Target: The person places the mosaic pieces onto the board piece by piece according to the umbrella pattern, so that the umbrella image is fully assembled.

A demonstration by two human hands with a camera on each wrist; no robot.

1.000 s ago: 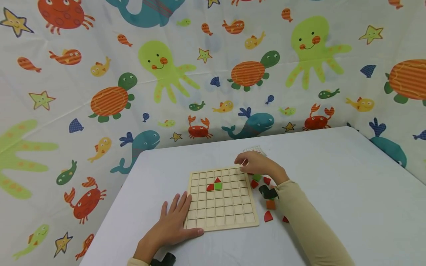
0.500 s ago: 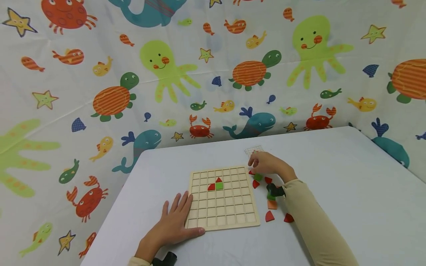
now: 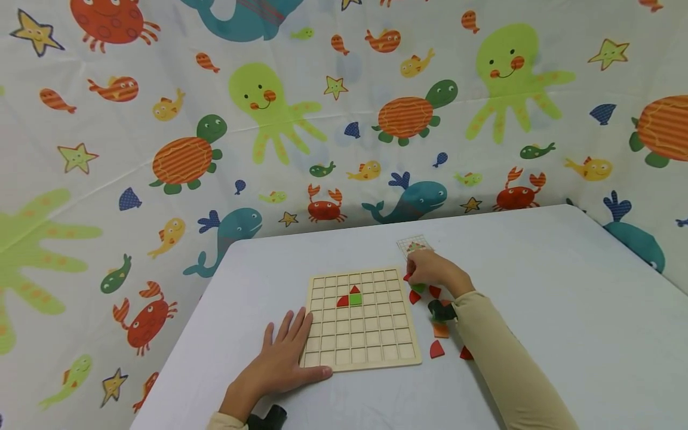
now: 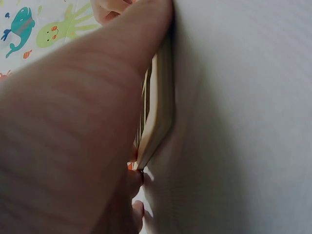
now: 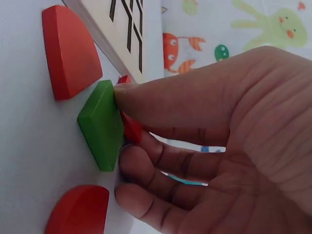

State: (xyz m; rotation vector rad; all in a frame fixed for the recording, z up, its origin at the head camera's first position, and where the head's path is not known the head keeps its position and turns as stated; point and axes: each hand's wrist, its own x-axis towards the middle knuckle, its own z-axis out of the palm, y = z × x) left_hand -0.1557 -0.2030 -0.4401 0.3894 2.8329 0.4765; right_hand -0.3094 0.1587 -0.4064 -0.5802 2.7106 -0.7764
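A wooden grid board (image 3: 357,340) lies on the table, with a red quarter-round tile (image 3: 343,301), a green square tile (image 3: 356,299) and a red triangle tile (image 3: 355,289) in its cells. My left hand (image 3: 279,361) rests flat at the board's left edge, fingers spread, thumb at the near corner. Past the board's far right corner, my right hand (image 3: 432,269) is low over loose tiles. In the right wrist view, its thumb and curled fingers pinch a red tile (image 5: 130,127), partly hidden behind the thumb. A green square tile (image 5: 103,124) lies right beside the thumb tip.
Beyond the right hand lies a small printed grid card (image 3: 412,243). Several loose tiles lie right of the board, among them an orange square tile (image 3: 441,330) and a red quarter-round tile (image 3: 437,349). A cloth with sea animals hangs behind the table.
My right hand has moved right from the board's far corner and come down onto the loose tiles, its fingers closing together. The left hand stays at the board's edge.
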